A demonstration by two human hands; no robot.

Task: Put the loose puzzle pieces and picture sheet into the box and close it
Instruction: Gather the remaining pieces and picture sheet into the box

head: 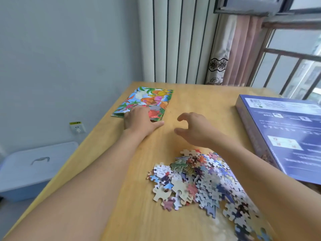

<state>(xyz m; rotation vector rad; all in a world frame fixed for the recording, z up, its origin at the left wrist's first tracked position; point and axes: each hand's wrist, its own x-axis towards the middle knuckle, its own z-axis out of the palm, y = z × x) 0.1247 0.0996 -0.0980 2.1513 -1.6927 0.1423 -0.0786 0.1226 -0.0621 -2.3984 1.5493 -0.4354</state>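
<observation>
left hand [139, 120] flat on near edge of picture sheet [147, 101] at far left of bench [132, 197], right hand [194, 129] loosely open holding nothing; sheet looks thin, floppy, so pinch that near edge.

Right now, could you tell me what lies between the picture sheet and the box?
In the head view, only bare table separates the picture sheet from the box.

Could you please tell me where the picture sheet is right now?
The picture sheet lies flat at the table's far left, under the left hand's fingers, beyond the puzzle pieces.
</observation>
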